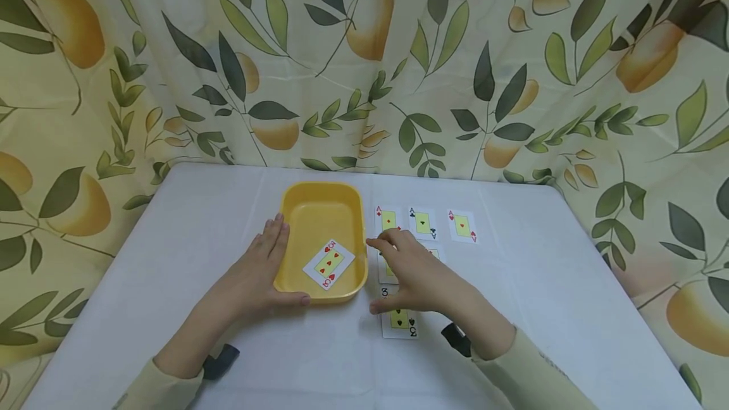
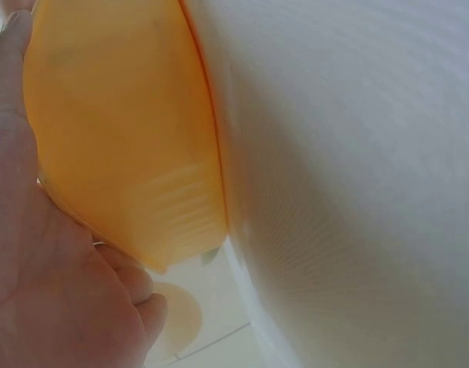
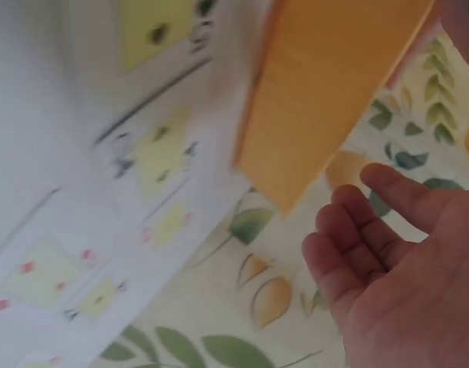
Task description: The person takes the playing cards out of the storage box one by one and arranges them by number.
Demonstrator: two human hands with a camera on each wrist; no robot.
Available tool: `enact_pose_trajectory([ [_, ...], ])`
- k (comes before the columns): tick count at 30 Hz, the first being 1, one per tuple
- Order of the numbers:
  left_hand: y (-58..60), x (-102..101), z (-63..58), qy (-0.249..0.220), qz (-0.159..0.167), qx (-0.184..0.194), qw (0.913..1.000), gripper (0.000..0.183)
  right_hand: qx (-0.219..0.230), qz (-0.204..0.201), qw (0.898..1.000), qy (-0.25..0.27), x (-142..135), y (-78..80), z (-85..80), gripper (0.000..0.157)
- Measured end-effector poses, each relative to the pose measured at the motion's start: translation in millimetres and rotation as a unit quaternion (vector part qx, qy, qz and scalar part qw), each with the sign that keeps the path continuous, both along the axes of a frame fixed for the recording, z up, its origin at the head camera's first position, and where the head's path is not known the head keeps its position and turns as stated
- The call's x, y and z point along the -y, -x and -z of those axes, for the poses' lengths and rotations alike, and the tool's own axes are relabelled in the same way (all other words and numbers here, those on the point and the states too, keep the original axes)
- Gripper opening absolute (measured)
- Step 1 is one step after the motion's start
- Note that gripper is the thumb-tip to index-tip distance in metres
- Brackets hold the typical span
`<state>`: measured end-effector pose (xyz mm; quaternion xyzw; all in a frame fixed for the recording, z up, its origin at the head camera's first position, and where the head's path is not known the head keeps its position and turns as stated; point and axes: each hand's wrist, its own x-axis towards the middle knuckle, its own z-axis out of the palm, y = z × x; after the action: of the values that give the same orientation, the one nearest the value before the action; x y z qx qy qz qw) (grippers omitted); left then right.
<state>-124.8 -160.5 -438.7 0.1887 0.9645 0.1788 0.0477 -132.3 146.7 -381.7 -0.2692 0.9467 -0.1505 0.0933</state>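
Observation:
A yellow plastic tray (image 1: 323, 193) stands on the white table, with a three of hearts (image 1: 329, 264) lying face up inside it. My left hand (image 1: 259, 271) rests against the tray's left side, its fingers along the rim and the thumb by the near edge. On the other side, my right hand (image 1: 418, 271) hovers beside the tray's right wall, fingers spread, thumb apart, holding nothing. Beneath it lie face-up cards, partly covered, including a black three (image 1: 400, 328). The right wrist view shows the right palm and loosely bent fingers (image 3: 326, 261).
Behind the right hand, an ace of diamonds (image 1: 388, 217), an ace of clubs (image 1: 423, 223) and an ace of hearts (image 1: 462, 226) lie in a row. White cloth covers the table (image 1: 529, 258). A fruit-patterned curtain (image 1: 342, 100) hangs along its far edge.

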Motion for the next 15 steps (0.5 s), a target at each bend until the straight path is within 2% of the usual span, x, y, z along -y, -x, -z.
enact_pose_trajectory([
  [5,0.4,1,-0.5,-0.005,0.005,-0.008,0.9999,0.140,-0.032,-0.048,0.998,0.012,29,11.0,-6.7,0.090],
  [9,0.8,3,1.6,-0.007,0.010,-0.013,0.9998,0.138,-0.051,-0.078,0.996,-0.007,51,21.1,-1.2,0.078],
  [15,0.1,2,1.4,-0.006,0.005,-0.002,1.0000,0.139,-0.022,-0.087,0.994,-0.068,79,28.2,11.2,0.073],
])
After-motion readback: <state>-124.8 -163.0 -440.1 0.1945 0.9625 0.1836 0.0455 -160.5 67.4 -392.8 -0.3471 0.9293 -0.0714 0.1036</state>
